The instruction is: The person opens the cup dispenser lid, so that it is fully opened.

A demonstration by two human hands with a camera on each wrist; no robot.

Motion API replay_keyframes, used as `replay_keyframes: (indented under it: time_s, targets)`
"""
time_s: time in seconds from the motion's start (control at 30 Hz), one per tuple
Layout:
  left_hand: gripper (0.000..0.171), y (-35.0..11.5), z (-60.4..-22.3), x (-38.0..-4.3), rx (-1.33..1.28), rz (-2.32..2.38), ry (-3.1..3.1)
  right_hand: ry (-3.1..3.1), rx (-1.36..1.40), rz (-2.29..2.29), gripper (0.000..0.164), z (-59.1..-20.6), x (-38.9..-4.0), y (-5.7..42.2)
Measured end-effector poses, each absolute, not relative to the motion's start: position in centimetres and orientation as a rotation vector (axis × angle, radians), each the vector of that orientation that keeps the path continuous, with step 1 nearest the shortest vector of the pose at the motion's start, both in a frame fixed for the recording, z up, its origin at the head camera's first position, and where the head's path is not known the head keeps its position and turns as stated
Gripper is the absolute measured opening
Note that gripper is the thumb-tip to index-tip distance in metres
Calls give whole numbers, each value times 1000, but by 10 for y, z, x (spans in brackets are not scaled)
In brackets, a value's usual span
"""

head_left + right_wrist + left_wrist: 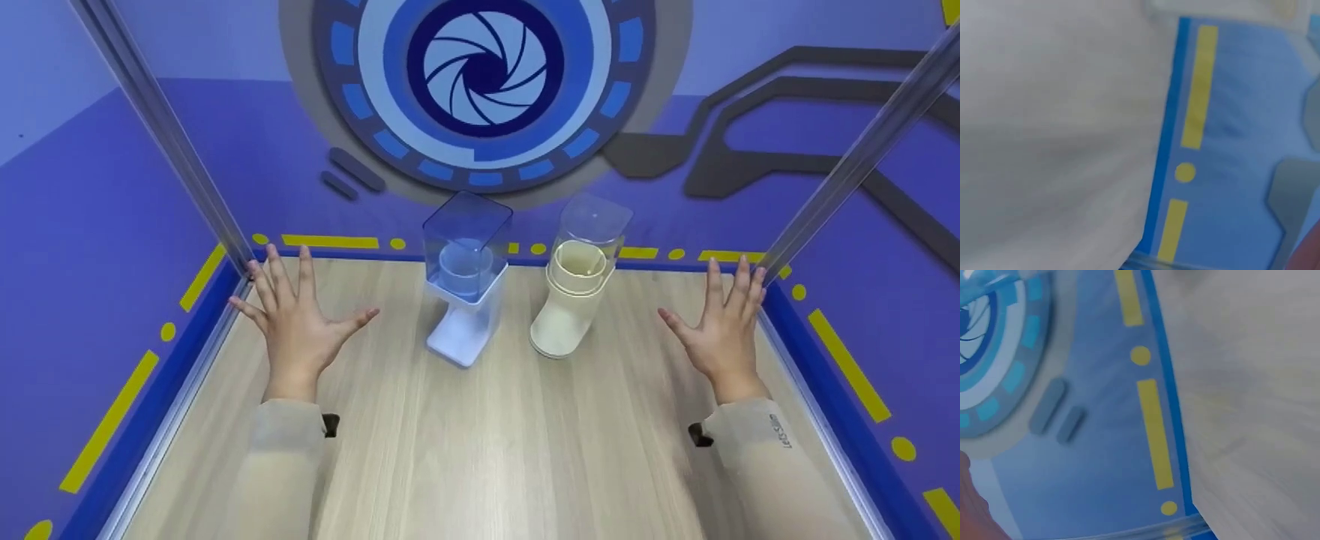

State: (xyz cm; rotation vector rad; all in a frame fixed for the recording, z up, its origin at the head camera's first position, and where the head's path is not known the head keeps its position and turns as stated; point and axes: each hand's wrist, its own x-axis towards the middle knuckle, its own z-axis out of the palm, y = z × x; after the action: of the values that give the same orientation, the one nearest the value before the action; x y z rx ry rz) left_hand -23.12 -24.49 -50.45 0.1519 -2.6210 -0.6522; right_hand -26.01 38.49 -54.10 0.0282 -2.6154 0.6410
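Observation:
Two dispenser-like stands are side by side at the back of the table. The left one (461, 330) is white, with a square smoky clear top around a round cup. Beside it, the cream one (562, 322) has a round collar and a clear rounded top. My left hand (300, 334) is held out left of the white stand, fingers spread, touching neither stand. To the right of the cream stand my right hand (724, 341) is also spread and holds nothing. Only a blurred bit of each hand shows in the wrist views.
A light wood-grain table (487, 465) lies beneath. Blue printed panels with yellow dashes enclose its back and sides. Metal posts (176, 142) rise at the back corners, and metal rails (172, 427) run along the side edges. Small black clips (331, 425) show at both cuffs.

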Motion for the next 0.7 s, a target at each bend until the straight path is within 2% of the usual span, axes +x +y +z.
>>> replay_keyframes:
  time_s: [0.33,0.53,0.7]
  targets:
    - [151,-220,-529,-216,78,-1076,-2356,-2315,47,1129,120,-581,-231,321]
    - [150,-210,-527,-213,-93,-1464,-2252,-2094,216,1285,109,-593,-221,279]
    - [146,-202,-524,-215,-128,-1598,-2207,-1956,373,1351,114,-597,-217,246]
